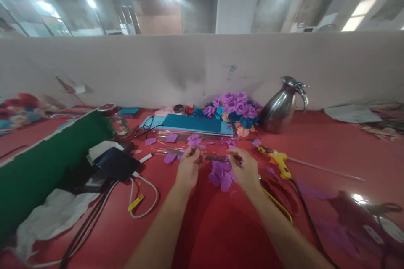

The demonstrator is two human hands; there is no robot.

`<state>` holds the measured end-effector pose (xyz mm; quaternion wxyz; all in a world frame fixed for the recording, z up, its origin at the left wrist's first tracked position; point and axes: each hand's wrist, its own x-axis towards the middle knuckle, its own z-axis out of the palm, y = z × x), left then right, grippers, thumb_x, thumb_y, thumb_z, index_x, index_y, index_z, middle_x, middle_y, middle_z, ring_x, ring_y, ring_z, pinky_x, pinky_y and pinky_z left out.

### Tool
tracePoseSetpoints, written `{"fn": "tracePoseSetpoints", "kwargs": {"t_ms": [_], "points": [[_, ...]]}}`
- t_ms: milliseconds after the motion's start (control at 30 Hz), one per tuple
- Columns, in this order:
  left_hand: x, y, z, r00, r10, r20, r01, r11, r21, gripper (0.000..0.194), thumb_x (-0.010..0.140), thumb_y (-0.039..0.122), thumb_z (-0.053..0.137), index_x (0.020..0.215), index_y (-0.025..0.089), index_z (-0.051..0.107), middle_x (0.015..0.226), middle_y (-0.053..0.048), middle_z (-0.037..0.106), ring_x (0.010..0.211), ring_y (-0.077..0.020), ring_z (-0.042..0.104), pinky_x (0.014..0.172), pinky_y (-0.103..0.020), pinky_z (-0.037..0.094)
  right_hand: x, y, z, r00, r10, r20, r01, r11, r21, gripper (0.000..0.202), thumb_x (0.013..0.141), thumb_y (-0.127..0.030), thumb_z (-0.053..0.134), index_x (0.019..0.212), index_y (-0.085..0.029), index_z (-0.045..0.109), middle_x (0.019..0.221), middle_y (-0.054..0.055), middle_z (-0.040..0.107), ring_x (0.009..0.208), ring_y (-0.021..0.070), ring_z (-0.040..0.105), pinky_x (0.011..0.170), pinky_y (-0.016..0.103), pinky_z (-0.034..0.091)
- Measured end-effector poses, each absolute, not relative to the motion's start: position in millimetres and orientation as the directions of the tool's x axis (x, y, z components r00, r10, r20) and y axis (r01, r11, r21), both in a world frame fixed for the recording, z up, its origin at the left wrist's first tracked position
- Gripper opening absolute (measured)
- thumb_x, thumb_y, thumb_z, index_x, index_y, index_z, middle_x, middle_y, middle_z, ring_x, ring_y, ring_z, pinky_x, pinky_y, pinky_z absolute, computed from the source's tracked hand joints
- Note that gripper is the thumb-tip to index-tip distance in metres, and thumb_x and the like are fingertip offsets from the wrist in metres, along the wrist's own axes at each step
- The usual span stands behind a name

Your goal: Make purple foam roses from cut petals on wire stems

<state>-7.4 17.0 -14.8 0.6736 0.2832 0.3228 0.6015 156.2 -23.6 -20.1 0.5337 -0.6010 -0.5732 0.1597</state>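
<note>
Near the middle of the red table, my left hand (190, 164) is closed at the base of a purple paper flower (194, 139), whose petals stand above my fingers. Just to its right, my right hand (243, 166) has its fingers pinched together; what they hold is too small to make out. A thin dark stick (215, 158) spans the gap between both hands. Loose purple petals (225, 180) lie on the table below and between my hands. More purple pieces (170, 158) lie to the left of my left hand.
A yellow glue gun (280, 163) with a black cord lies right of my hands. Behind are blue sheets (192, 123), a heap of paper flowers (238, 107) and a steel jug (279, 107). At left are a phone (117, 164), white cables and a green board (57, 164).
</note>
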Motion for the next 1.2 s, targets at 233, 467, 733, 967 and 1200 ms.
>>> {"fn": "tracePoseSetpoints", "kwargs": {"t_ms": [233, 467, 733, 967, 1200], "points": [[-8, 19, -13, -0.038, 0.997, 0.073, -0.483, -0.082, 0.872, 0.017, 0.064, 0.026, 0.078, 0.067, 0.016, 0.064, 0.062, 0.004, 0.057, 0.055, -0.0064, 0.045, 0.055, -0.020, 0.034, 138, -35, -19, -0.009, 0.946, 0.324, 0.767, 0.214, -0.605, 0.025, 0.080, -0.013, 0.046, 0.084, -0.023, 0.069, 0.087, 0.006, 0.073, 0.081, 0.0203, 0.066, 0.073, 0.030, 0.047], [-9, 22, -13, -0.077, 0.995, 0.070, -0.470, -0.098, 0.877, 0.018, 0.062, 0.024, 0.079, 0.074, 0.018, 0.067, 0.062, 0.004, 0.057, 0.056, -0.0072, 0.046, 0.057, -0.020, 0.036, 119, -54, -10, -0.271, 0.943, 0.195, 0.853, 0.329, -0.405, 0.025, 0.079, -0.010, 0.051, 0.080, -0.024, 0.072, 0.083, 0.004, 0.075, 0.077, 0.0202, 0.066, 0.068, 0.029, 0.043], [-7, 23, -13, 0.038, 0.998, -0.049, -0.553, 0.062, 0.831, 0.018, 0.060, 0.021, 0.079, 0.069, 0.015, 0.064, 0.064, 0.002, 0.061, 0.053, -0.0053, 0.045, 0.052, -0.019, 0.034, 180, -25, -6, -0.033, 0.994, 0.104, 0.926, 0.069, -0.371, 0.018, 0.079, -0.017, 0.057, 0.080, -0.023, 0.073, 0.086, 0.005, 0.073, 0.090, 0.0231, 0.062, 0.079, 0.031, 0.042], [-8, 21, -14, 0.135, 0.988, -0.075, -0.529, 0.136, 0.838, 0.021, 0.058, 0.019, 0.080, 0.069, 0.015, 0.063, 0.065, 0.002, 0.060, 0.052, -0.0040, 0.044, 0.051, -0.017, 0.035, 153, -29, -13, -0.051, 0.996, 0.066, 0.937, 0.071, -0.342, 0.013, 0.079, -0.018, 0.058, 0.078, -0.020, 0.070, 0.085, 0.008, 0.071, 0.093, 0.0236, 0.060, 0.082, 0.031, 0.041], [-4, 17, -13, 0.100, 0.984, -0.148, -0.412, 0.176, 0.894, 0.025, 0.050, 0.022, 0.083, 0.067, 0.015, 0.066, 0.069, 0.002, 0.060, 0.060, -0.0062, 0.048, 0.055, -0.018, 0.035, 170, -21, -15, 0.054, 0.993, 0.103, 0.759, 0.027, -0.651, 0.013, 0.079, -0.017, 0.056, 0.083, -0.022, 0.068, 0.084, 0.001, 0.073, 0.077, 0.0164, 0.064, 0.070, 0.024, 0.043]]}}
